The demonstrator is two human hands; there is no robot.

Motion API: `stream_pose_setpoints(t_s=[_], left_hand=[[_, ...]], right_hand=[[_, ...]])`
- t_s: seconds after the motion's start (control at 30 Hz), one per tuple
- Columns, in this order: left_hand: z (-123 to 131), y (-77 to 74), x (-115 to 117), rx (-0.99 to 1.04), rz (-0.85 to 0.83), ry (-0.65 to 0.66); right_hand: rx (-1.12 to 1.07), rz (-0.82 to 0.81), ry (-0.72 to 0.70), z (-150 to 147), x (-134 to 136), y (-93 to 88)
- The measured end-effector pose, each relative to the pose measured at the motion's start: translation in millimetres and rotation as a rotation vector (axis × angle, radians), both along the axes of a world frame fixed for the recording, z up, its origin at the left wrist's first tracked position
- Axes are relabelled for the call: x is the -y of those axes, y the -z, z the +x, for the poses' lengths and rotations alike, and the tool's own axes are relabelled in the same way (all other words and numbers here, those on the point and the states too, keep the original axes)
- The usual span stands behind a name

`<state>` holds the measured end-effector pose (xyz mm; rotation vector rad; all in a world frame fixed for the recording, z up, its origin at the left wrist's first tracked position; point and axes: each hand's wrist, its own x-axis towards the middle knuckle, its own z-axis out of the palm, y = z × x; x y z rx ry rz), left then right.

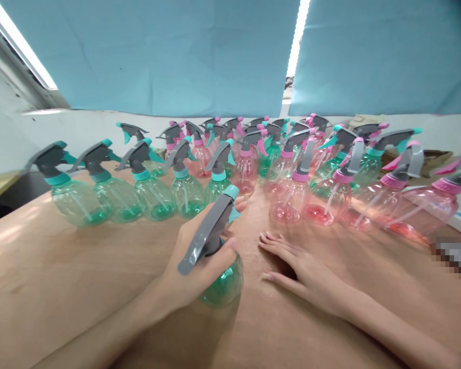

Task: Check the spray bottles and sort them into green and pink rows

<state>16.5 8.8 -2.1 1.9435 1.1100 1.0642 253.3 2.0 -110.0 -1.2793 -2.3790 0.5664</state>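
My left hand (pixel 194 261) is wrapped round the neck of a green spray bottle (pixel 225 284) with a grey trigger head and teal nozzle. The bottle stands on the brown table (pixel 61 287) near the front middle. Just right of the bottle, my right hand (pixel 292 261) lies flat on the table, fingers stretched out and holding nothing.
Several green spray bottles (pixel 153 192) stand in rows at the left and several pink ones (pixel 330 197) at the right, filling the back of the table. Blue curtains (pixel 176 51) hang behind. A blurred patch (pixel 455 256) sits at the right edge.
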Motion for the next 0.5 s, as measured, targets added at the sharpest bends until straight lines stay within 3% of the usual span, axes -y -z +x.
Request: stream_pose_setpoints(t_s=[0.4, 0.5], left_hand=[[0.6, -0.4, -0.7, 0.042, 0.036, 0.034], [0.9, 0.9, -0.9, -0.065, 0.085, -0.037]], right_hand=[[-0.001, 0.004, -0.005, 0.1, 0.1, -0.6], [-0.003, 0.002, -0.005, 0.6, 0.1, 0.2]])
